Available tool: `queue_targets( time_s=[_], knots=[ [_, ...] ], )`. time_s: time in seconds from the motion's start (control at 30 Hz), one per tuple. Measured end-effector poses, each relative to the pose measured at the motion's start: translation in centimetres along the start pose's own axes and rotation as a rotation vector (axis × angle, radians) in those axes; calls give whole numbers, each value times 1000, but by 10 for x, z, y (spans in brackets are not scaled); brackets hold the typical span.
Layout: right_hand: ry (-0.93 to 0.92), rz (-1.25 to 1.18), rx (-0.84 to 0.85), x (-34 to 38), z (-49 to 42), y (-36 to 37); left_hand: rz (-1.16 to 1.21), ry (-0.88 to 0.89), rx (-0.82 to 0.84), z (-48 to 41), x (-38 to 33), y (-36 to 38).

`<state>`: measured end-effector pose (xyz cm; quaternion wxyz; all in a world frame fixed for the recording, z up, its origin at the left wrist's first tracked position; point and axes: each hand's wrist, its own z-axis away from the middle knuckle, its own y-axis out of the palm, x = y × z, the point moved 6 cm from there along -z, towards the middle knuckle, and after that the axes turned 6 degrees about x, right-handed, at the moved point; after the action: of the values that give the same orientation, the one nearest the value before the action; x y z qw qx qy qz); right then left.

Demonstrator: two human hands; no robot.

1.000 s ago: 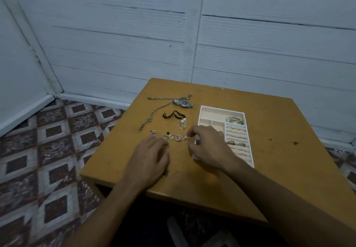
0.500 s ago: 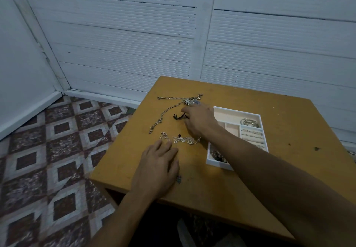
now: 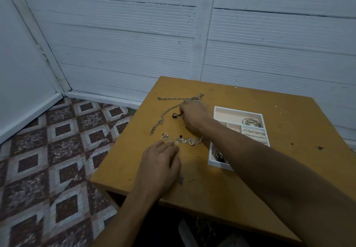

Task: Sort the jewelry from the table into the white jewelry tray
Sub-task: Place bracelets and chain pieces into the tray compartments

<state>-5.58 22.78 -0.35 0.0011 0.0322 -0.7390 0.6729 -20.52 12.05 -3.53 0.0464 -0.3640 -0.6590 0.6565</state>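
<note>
Tray (image 3: 238, 110) mid-table, right hand (image 3: 194, 118) — pinching black cord (image 3: 175, 115)

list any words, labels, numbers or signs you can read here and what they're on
"#": a small dark pen mark, roughly hash-shaped, on the orange-brown wooden table, beside the left hand.
Nothing else to read: the white compartmented jewelry tray, the silver link chain, the black cord in the right hand and the white panelled wall carry no text.
</note>
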Motion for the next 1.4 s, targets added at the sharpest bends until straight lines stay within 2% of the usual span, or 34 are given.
queue_targets(
  time_s=[0.1, 0.27, 0.57, 0.7, 0.97, 1.07, 1.23, 1.4],
  knots=[
    [-18, -84, -76, -11, 8, -20, 42, 26, -61, -8, -15, -8],
    [64, -377, -143, -47, 31, -49, 165, 37, -12, -35, -49, 2],
    [221, -576, -116, -94, 78, -48, 185, 71, -3, -74, -75, 38],
    [230, -536, -117, -97, 82, -35, 205, 77, -66, -72, -77, 41],
    [158, -192, -69, -93, 95, -16, 219, 0, -80, -64, -77, 48],
    [187, -198, -26, -95, 90, -15, 214, -11, -86, -64, -77, 48],
    [275, -228, 149, -96, 73, -9, 199, -19, -78, -64, -77, 49],
    [219, -109, 91, -86, 68, -16, 197, -19, -62, -65, -75, 50]
  ],
)
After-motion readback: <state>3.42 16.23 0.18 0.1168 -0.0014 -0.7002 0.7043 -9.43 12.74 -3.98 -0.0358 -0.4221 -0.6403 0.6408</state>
